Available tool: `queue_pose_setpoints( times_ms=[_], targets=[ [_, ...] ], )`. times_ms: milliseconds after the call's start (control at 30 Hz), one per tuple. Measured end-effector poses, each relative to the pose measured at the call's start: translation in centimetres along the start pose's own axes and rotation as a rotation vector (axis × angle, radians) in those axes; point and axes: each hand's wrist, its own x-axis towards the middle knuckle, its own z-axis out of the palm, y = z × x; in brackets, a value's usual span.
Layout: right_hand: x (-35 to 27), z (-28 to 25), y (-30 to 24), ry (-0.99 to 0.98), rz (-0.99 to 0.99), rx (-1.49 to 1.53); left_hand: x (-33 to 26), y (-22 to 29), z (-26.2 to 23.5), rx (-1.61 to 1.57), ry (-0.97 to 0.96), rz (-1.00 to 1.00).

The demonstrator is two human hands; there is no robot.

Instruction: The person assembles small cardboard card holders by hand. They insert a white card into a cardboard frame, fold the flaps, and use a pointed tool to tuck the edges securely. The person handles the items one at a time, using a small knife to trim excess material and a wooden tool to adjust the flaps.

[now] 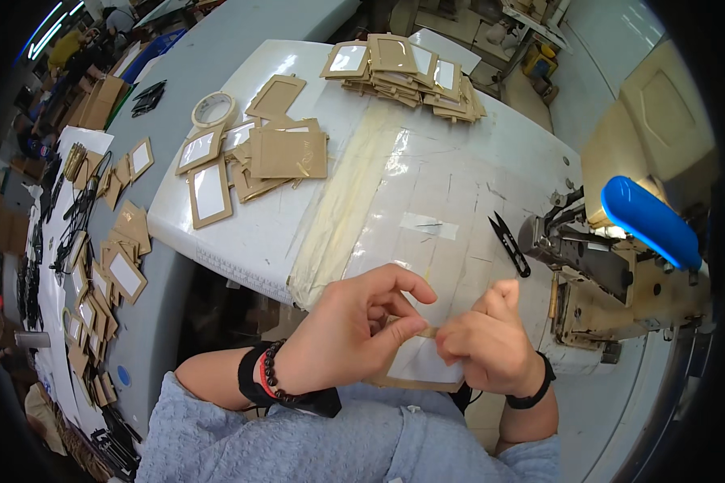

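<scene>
My left hand (pixel 354 326) and my right hand (pixel 483 342) meet over the near edge of the white sewing table (pixel 362 161). Both pinch a flat tan card holder with a clear window (pixel 417 362), held between the fingertips just above the table edge. The left thumb and forefinger press its top edge; the right hand's fingers are curled on its right side. A bead bracelet and a black band sit on the left wrist, a black band on the right.
A sewing machine (pixel 612 266) with a blue part (pixel 648 221) stands at the right, black thread snips (pixel 509 241) beside it. Piles of tan card holders (pixel 278 157) (pixel 407 68) and a tape roll (pixel 213 109) lie farther back. More holders (pixel 113 266) cover the left table.
</scene>
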Motion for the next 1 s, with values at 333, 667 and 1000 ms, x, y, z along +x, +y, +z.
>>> queue_pose_setpoints(
  times_ms=[333, 667, 1000],
  targets=[
    [-0.7, -0.8, 0.6, 0.112, 0.177, 0.497, -0.3, 0.3, -0.5, 0.017, 0.039, 0.041],
    [1.1, 0.0, -0.9, 0.067, 0.536, 0.483, -0.4, 0.8, 0.6, 0.357, 0.142, 0.195],
    [0.2, 1.8, -1.3, 0.326, 0.669, 0.722, 0.1, -0.7, 1.1, 0.084, 0.177, 0.189]
  ],
)
